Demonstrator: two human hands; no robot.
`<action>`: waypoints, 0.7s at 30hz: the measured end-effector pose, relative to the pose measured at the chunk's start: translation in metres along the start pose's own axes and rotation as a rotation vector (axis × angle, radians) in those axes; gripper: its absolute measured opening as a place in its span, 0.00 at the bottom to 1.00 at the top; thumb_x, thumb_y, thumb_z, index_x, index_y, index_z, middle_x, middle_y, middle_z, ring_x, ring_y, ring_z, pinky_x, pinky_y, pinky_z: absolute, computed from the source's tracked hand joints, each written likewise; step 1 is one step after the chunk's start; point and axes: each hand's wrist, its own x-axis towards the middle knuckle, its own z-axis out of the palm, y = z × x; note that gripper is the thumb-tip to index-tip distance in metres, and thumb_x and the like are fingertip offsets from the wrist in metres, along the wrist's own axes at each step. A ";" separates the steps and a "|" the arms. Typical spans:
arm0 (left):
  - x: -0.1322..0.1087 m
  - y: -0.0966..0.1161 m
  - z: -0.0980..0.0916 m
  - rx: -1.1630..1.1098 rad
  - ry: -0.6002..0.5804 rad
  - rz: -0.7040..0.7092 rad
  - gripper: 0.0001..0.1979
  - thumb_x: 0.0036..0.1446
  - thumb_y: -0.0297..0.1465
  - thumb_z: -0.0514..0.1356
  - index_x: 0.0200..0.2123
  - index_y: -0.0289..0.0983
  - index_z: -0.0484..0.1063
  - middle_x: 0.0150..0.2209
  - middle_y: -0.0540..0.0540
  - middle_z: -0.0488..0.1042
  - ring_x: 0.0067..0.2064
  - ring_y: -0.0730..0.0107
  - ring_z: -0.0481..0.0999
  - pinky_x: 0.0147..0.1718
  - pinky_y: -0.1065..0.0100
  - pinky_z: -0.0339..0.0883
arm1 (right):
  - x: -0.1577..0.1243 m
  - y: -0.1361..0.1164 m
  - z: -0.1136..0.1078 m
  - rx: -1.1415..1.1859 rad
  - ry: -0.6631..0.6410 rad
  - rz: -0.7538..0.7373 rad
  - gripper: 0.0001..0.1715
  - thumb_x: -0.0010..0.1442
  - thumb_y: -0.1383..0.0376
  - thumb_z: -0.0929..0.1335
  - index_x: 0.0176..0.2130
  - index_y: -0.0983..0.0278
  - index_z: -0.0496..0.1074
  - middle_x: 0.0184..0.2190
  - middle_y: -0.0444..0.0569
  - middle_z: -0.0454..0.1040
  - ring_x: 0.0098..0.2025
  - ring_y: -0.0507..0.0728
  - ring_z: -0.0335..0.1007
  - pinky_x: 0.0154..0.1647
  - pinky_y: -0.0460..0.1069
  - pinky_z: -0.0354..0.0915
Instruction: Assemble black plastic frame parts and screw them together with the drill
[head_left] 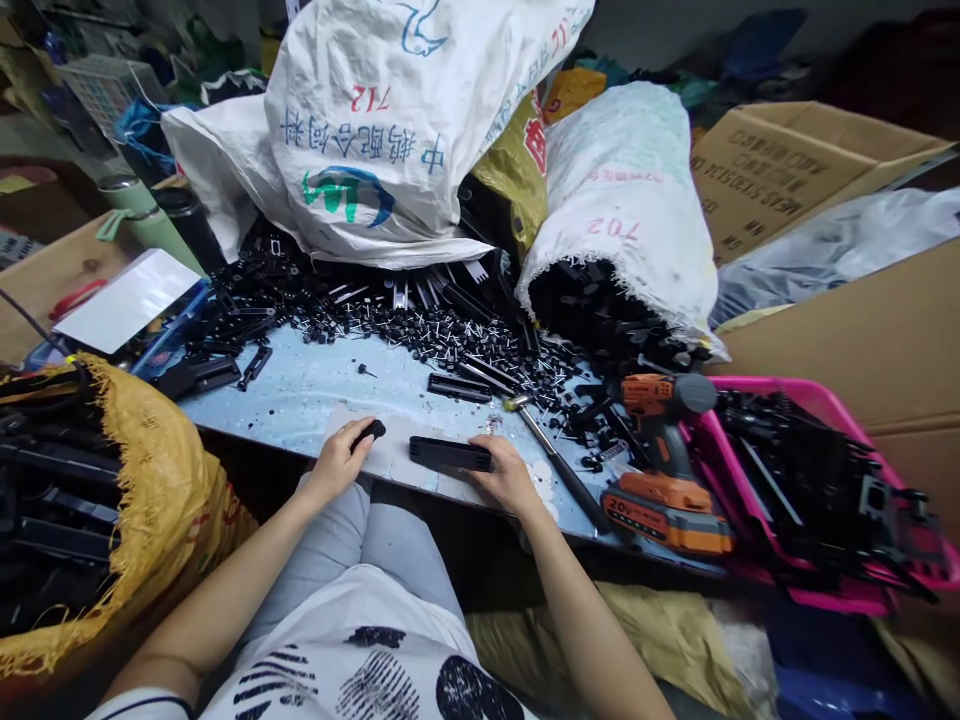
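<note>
Forearms (244, 565) aslant, right hand (508, 474) around black bar (444, 453), left hand (339, 462) apart

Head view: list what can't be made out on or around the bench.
All in the head view:
Small black part: partly hidden by the left hand.
Long black piece: one end covered by the right hand.
Yellow sack: cut off by the left edge.
White sack marked 702: deeper contents hidden by its fabric.
Heaped pins: too small to count.
</note>
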 end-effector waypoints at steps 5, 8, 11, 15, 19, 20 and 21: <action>-0.010 0.001 0.006 -0.160 -0.028 -0.178 0.22 0.61 0.37 0.52 0.54 0.31 0.68 0.34 0.43 0.75 0.27 0.74 0.72 0.29 0.69 0.70 | 0.020 -0.023 0.010 -0.287 -0.086 -0.007 0.43 0.52 0.45 0.70 0.59 0.62 0.63 0.55 0.58 0.65 0.56 0.66 0.60 0.56 0.61 0.57; -0.014 0.006 0.013 -0.281 -0.050 -0.262 0.25 0.60 0.40 0.53 0.56 0.29 0.66 0.28 0.46 0.73 0.22 0.77 0.68 0.23 0.73 0.65 | 0.036 -0.043 0.024 -0.234 -0.157 -0.133 0.39 0.58 0.49 0.67 0.62 0.62 0.59 0.55 0.57 0.66 0.57 0.63 0.60 0.60 0.61 0.52; -0.015 0.015 0.021 -0.383 -0.065 -0.285 0.27 0.60 0.41 0.55 0.57 0.30 0.66 0.23 0.50 0.70 0.19 0.78 0.64 0.20 0.74 0.62 | 0.049 -0.063 0.038 0.000 -0.169 -0.137 0.27 0.64 0.53 0.62 0.58 0.61 0.64 0.49 0.56 0.70 0.52 0.60 0.65 0.57 0.59 0.57; -0.013 0.028 0.027 -0.471 -0.027 -0.283 0.29 0.58 0.42 0.57 0.59 0.31 0.64 0.24 0.50 0.71 0.18 0.81 0.61 0.18 0.75 0.58 | 0.051 -0.091 0.049 0.645 -0.182 0.119 0.34 0.66 0.49 0.57 0.65 0.60 0.52 0.33 0.49 0.73 0.31 0.54 0.70 0.35 0.50 0.69; -0.008 0.041 0.025 -0.313 0.040 -0.141 0.24 0.59 0.39 0.56 0.56 0.34 0.68 0.37 0.44 0.73 0.24 0.78 0.67 0.24 0.73 0.64 | 0.044 -0.101 0.047 0.966 -0.291 0.189 0.40 0.63 0.46 0.60 0.66 0.62 0.51 0.26 0.44 0.69 0.24 0.50 0.66 0.26 0.46 0.66; -0.008 0.043 0.023 -0.245 0.046 -0.070 0.22 0.60 0.38 0.56 0.55 0.34 0.69 0.38 0.43 0.73 0.29 0.75 0.70 0.29 0.71 0.66 | 0.043 -0.099 0.044 0.960 -0.287 0.169 0.39 0.62 0.47 0.61 0.65 0.62 0.52 0.27 0.44 0.69 0.23 0.49 0.65 0.26 0.46 0.66; -0.008 0.045 0.022 -0.180 0.047 0.000 0.21 0.60 0.36 0.56 0.54 0.34 0.70 0.38 0.43 0.72 0.33 0.73 0.71 0.33 0.70 0.67 | 0.042 -0.096 0.040 0.929 -0.277 0.138 0.38 0.62 0.47 0.61 0.65 0.62 0.54 0.29 0.45 0.70 0.23 0.48 0.64 0.26 0.46 0.66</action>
